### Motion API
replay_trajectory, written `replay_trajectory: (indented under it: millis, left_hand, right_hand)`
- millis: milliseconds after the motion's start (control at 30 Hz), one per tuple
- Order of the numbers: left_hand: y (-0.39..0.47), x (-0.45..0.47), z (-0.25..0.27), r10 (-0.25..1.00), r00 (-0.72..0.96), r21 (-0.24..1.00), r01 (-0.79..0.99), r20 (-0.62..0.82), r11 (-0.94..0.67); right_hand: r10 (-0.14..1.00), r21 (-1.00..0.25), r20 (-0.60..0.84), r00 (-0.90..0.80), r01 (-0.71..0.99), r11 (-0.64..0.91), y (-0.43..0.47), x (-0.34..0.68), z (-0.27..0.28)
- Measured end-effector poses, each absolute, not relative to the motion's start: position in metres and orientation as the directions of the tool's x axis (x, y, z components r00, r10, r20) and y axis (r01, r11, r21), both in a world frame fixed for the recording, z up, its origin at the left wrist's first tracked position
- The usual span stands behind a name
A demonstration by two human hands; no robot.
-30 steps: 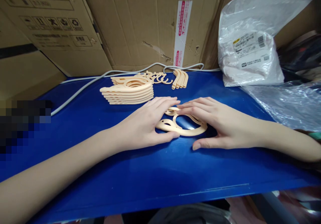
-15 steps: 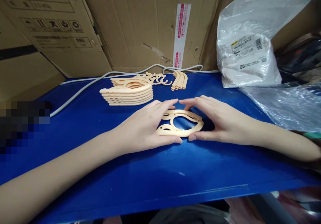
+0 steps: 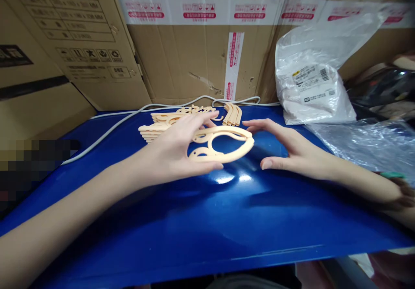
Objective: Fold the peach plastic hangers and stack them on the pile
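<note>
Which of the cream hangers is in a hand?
The single hanger gripped by the left hand; the stacked hangers lie beyond, partly hidden by that hand.

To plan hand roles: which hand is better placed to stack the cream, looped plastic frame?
Left hand, probably: it holds the frame near the layered cream stack; the right hand looks empty.

The head-worn camera looks forward and down across the blue table (image 3: 207,220) from close by.

Hanger (image 3: 224,157) part-hidden (left hand (image 3: 173,148)), bag label (image 3: 311,81) blurred
</note>
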State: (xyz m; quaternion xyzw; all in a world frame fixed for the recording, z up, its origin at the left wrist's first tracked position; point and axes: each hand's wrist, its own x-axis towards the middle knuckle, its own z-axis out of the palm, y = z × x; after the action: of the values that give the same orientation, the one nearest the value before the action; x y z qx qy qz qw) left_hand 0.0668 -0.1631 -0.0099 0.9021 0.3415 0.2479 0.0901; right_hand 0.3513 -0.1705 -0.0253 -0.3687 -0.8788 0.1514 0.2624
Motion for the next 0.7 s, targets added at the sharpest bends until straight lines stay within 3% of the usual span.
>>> replay_trajectory:
  millis: [300, 700]
  left_hand:
    - [-0.135, 0.019, 0.025, 0.798, 0.468, 0.395, 0.697, 0.38, -0.598]
    - [-0.1, -0.015, 0.014, 0.883, 0.426, 0.442, 0.765, 0.198, -0.468]
  right_hand:
    - [0.684, -0.385, 0.131, -0.718, 0.598, 0.702, -0.164, 0.349, -0.028]
    - [0.656, -0.355, 0.123, -0.745, 0.584, 0.73, -0.165, 0.35, -0.027]
